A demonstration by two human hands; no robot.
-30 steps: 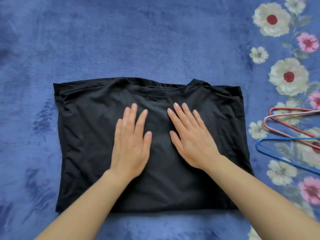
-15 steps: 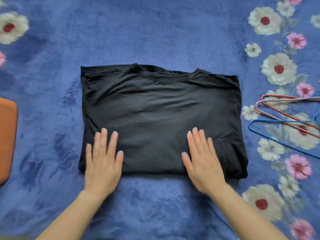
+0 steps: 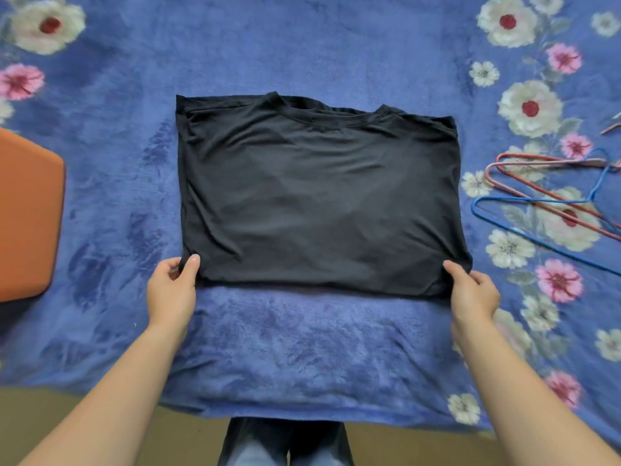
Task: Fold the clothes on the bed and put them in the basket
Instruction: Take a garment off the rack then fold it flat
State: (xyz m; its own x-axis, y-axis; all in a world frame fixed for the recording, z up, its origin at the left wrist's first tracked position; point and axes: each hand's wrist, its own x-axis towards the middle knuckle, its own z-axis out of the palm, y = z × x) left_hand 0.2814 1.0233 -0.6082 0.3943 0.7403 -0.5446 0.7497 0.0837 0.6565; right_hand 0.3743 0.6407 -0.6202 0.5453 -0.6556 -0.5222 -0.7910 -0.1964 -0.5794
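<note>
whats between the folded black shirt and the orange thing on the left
Nothing but a bare stretch of blue blanket lies between the black shirt and the orange object, as the head view shows.

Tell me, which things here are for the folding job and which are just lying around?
For the job:
shirt, folded, on the blanket
left hand and right hand, each gripping a near corner of it
orange thing at the left edge, maybe the basket, can't tell

Just lying about:
hangers, right of the shirt, untouched
</note>
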